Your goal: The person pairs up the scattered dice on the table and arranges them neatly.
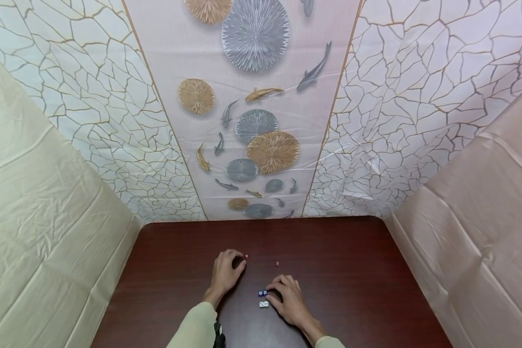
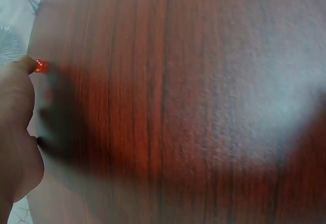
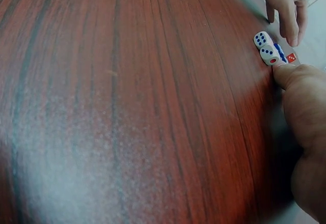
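Note:
Near the far part of the table, my left hand (image 1: 228, 270) has its thumb and forefinger curved to a small red die (image 1: 246, 256). In the left wrist view a fingertip touches this red die (image 2: 41, 65). My right hand (image 1: 289, 299) pinches the right one of two blue dice (image 1: 264, 293), which sit side by side. Just nearer to me, two white dice (image 1: 264, 304) lie against each other in a row. In the right wrist view the white dice (image 3: 265, 48) partly hide the blue ones. A second red die (image 1: 277, 264) lies apart, beyond the right hand.
The dark reddish-brown table (image 1: 352, 275) has a glossy wood grain. A patterned cloth (image 1: 256, 145) with fish and round shapes hangs behind it. Pale cloth walls (image 1: 48, 208) flank both sides.

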{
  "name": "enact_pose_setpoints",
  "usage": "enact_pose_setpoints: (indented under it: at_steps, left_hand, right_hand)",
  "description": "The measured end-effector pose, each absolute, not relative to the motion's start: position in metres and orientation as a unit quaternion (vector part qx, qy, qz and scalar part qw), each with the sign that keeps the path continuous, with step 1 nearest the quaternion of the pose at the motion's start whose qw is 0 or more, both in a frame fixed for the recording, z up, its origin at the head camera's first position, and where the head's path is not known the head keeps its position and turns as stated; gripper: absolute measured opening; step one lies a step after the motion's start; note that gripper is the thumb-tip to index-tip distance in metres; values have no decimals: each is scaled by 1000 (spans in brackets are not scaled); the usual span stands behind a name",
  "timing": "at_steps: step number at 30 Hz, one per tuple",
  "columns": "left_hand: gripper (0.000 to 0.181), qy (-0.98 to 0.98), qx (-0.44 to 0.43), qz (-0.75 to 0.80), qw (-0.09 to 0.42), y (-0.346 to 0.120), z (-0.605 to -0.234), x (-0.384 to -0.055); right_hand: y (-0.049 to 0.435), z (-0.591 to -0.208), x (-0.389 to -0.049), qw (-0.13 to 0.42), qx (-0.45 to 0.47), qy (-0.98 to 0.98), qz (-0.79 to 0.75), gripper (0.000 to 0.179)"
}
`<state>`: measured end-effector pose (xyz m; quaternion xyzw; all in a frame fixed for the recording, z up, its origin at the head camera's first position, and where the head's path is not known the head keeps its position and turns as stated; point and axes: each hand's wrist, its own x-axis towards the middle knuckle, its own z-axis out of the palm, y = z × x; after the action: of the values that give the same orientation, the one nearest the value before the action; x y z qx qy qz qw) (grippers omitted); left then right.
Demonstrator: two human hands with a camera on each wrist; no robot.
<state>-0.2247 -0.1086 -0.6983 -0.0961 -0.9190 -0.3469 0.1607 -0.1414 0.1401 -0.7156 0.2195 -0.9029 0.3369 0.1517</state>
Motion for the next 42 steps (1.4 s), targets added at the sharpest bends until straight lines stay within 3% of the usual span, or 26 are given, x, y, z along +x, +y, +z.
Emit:
enact_pose_setpoints:
  at_steps: [7,16,42]
  left_hand:
    - [19,-933,-86,-324,133,-105,-697,-230]
    - [17,-942,-72,-304,124,-101,-701,-234]
    - [9,-942,-57,-315,100,-95,-695,-237]
  right_hand:
    - [140,-715,-142,140,215,-906,338,21]
    - [139,-715,-141,174,228,-900,329,23]
    - [139,-716,-141,182,229,-897,332,23]
